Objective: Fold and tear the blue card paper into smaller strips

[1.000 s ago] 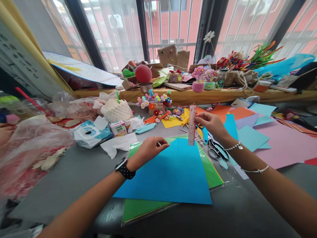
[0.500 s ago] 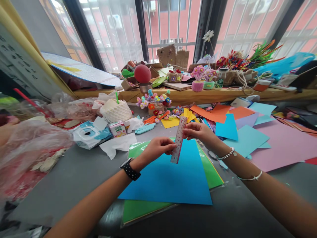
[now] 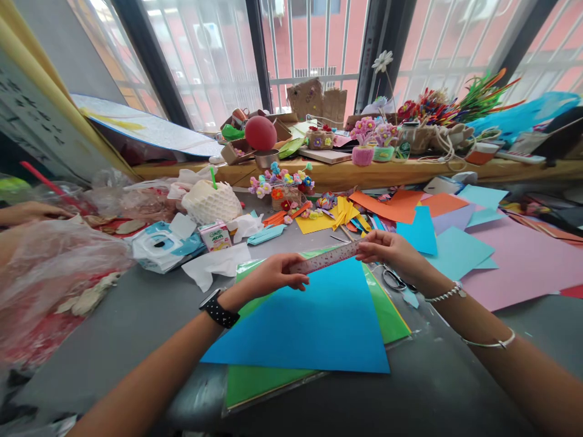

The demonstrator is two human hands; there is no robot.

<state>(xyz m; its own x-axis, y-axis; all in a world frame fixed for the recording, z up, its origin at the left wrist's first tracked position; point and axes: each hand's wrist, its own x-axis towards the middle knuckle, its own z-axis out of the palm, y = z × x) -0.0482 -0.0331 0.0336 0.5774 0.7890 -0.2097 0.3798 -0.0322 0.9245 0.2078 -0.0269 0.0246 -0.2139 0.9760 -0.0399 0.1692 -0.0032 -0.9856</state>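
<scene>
Between my two hands is a patterned, see-through ruler (image 3: pixel 327 257), held up over the paper and tilted a little, its right end higher. My left hand (image 3: pixel 283 272) pinches the left end with thumb and fingers. At the other end, my right hand (image 3: pixel 387 250) grips with its fingertips. Below lies a sheet of blue paper (image 3: pixel 305 331), on top of a green paper pack (image 3: pixel 268 385) in a clear sleeve. Scissors (image 3: pixel 392 279) rest on the table just under my right hand, partly hidden by it.
Coloured paper sheets (image 3: pixel 523 261) spread across the right. Yellow strips (image 3: pixel 344 212) and a basket of small flowers (image 3: pixel 286 197) stand behind. At left are a wipes pack (image 3: pixel 159 246), a small carton (image 3: pixel 215 235) and plastic bags (image 3: pixel 59 267). Another person's hand (image 3: pixel 36 212) reaches in at far left.
The ruler has turned from nearly upright to nearly level. My hands have moved apart, the left to the left and the right to the right. Another person's hand now shows clearly at far left.
</scene>
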